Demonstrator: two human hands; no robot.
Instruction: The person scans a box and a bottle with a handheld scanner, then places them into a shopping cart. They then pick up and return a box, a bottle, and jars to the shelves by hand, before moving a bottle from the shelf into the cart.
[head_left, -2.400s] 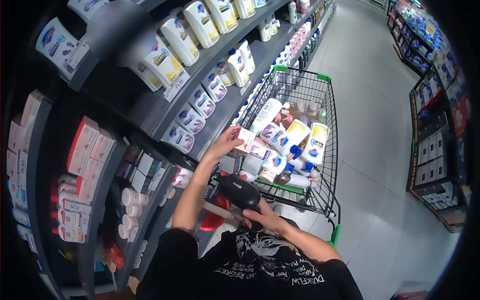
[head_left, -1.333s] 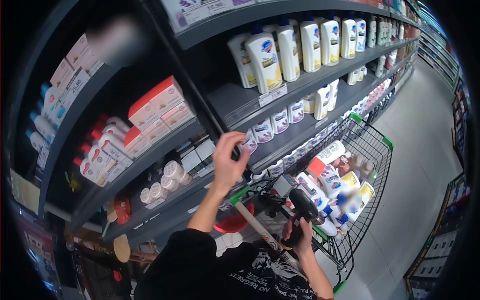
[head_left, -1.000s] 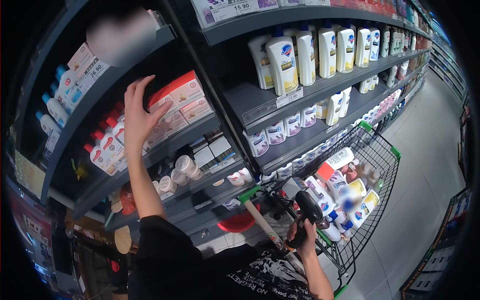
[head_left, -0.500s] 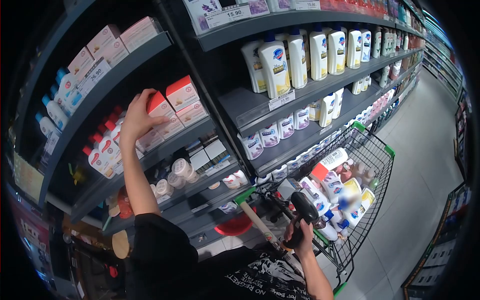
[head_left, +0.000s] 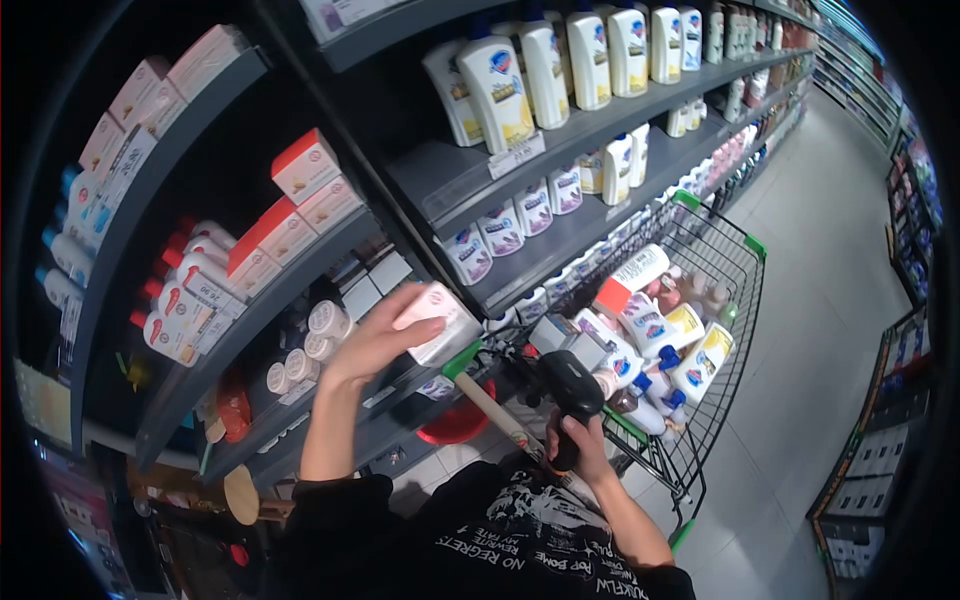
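Note:
My left hand is closed around a small pale pink and white carton, held in front of the lower shelves near the cart's handle. Similar red-topped cartons stand on the shelf above it. My right hand grips a black handheld barcode scanner by its handle, its head pointing up. Beyond the scanner is the shopping cart, holding several white pump bottles, a red-and-white box and other bottles.
On the right-hand shelves stand rows of white body wash bottles. Red-capped bottles and round jars fill the left shelves. A red round object lies below. The tiled aisle runs alongside the cart.
My left hand has taken a carton off the shelf and brought it down and right, towards the cart. The scanner stays in my right hand. The whole view has shifted a little.

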